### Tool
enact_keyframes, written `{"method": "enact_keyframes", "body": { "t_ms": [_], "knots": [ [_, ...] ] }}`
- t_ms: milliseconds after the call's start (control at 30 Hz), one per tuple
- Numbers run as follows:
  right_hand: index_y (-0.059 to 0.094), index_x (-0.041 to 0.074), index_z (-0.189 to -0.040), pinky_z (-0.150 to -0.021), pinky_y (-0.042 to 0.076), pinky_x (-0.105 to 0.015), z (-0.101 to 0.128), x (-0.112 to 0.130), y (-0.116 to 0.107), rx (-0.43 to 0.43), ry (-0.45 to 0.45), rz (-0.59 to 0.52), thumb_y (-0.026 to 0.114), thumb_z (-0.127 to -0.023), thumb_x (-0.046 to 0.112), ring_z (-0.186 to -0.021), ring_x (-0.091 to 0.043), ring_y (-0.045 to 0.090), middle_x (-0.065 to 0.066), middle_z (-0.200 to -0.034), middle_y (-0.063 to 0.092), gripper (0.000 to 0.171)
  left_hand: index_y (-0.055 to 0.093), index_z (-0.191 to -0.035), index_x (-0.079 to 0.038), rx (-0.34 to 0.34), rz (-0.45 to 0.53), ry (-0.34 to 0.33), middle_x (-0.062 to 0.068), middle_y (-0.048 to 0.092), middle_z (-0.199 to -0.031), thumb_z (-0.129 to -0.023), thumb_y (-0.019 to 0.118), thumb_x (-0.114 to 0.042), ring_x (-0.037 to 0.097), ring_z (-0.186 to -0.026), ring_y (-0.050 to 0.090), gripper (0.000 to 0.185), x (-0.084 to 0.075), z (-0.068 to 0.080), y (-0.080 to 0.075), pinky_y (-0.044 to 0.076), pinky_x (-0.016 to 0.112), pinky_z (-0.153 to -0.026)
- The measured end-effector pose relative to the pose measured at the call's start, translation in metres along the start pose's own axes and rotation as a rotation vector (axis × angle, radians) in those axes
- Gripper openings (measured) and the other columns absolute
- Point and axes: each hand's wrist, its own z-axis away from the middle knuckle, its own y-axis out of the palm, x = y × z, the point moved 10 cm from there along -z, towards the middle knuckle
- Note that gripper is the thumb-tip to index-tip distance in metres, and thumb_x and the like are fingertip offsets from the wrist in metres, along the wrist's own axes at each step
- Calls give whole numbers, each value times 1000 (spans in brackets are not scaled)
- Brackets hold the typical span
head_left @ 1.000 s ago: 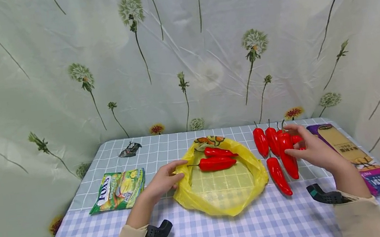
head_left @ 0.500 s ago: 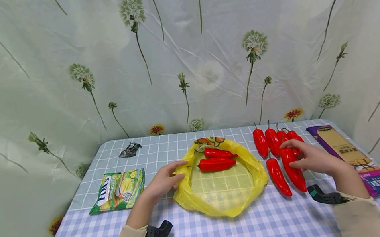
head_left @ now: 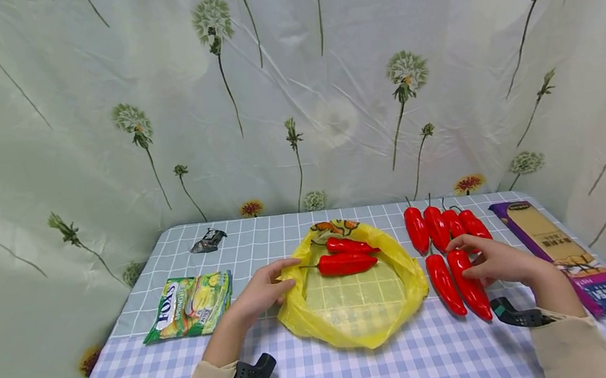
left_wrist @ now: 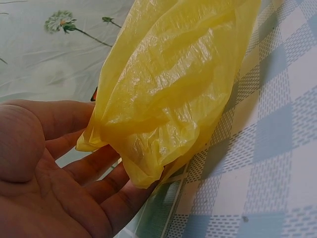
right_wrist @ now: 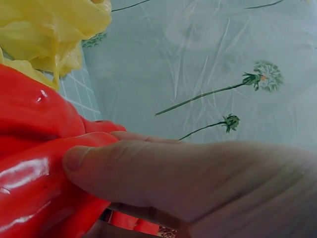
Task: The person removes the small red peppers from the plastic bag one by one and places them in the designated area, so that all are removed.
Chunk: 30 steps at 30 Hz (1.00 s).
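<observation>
A yellow plastic bag (head_left: 353, 337) lies spread round in the middle of the table, its mouth facing up. Inside it are two red chili peppers, the nearer one (head_left: 346, 263) below the farther one (head_left: 348, 245). The left hand (head_left: 264, 292) pinches the bag's left rim; in the left wrist view the yellow film (left_wrist: 163, 94) passes between thumb and fingers. At the right, the right hand (head_left: 501, 259) grips a red chili pepper (head_left: 470, 288) by its upper part, thumb on its side. Another chili pepper (head_left: 444, 285) lies directly left of it. In the right wrist view, the thumb (right_wrist: 114, 171) presses the glossy red skin.
Several red chili peppers lie in a row behind the right hand, among them one at the left end (head_left: 417, 231). A purple and tan packet (head_left: 564, 249) stretches along the right side. A green candy bag (head_left: 188, 306) and a small black wrapper (head_left: 208, 240) lie at left.
The right hand has brought its chili pepper toward the front and down beside the lone front pepper, uncovering peppers behind. The left hand has stayed on the bag's rim.
</observation>
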Motion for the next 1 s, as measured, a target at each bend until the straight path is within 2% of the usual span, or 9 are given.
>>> {"method": "enact_keyframes", "body": {
  "t_ms": [333,600,1000],
  "knots": [
    [50,8,-137,-73,61,-39,-3,-6,1,15,28,12,78,-85,18,-98,-25,60,-24,-129,53,60,55,-143,-17,-10,-21,-1,14,53,-139,-98,59,-10,13,-66,49,45,-1,-1,-2,46,23,-62],
    [51,7,-138,-72,61,-38,-4,-7,1,11,25,33,79,-83,20,-99,-25,59,-22,-125,56,63,57,-141,-21,-15,-12,-24,11,54,-140,-98,60,-11,15,-67,49,44,1,0,-2,46,24,-63],
    [53,6,-137,-73,61,-38,-3,-11,3,33,28,39,79,-83,20,-102,-26,59,-22,-126,57,62,57,-141,-21,-13,-20,-19,11,53,-141,-99,59,-11,15,-66,49,43,0,-1,-1,46,25,-63]
  ]
}}
